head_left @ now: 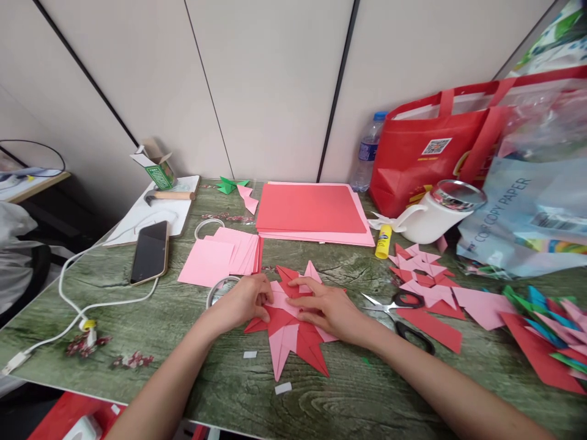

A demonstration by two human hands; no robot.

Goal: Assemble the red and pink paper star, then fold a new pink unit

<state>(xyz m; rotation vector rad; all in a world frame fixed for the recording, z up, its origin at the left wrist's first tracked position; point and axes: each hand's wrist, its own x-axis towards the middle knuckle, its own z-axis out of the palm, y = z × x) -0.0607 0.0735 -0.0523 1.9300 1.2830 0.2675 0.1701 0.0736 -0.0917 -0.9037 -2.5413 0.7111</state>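
A star-shaped folded paper piece (pixel 293 339) in red and pink lies on the green wood-grain table (pixel 220 385) in front of me. My left hand (pixel 245 299) rests on its left side, fingers curled and pressing on the paper near the centre. My right hand (pixel 328 308) lies on its right side, fingers bent and pinching the pink centre. Both hands meet at the middle of the star. A roll of clear tape (pixel 219 288) sits just left of my left hand.
Pink squares (pixel 220 255) and a red sheet stack (pixel 312 211) lie behind. Scissors (pixel 403 315), a yellow glue stick (pixel 383 241), a white mug (pixel 435 214), more folded stars (pixel 424 278) and a red bag (pixel 435 153) are right. A phone (pixel 150 252) and white cable (pixel 87 299) are left.
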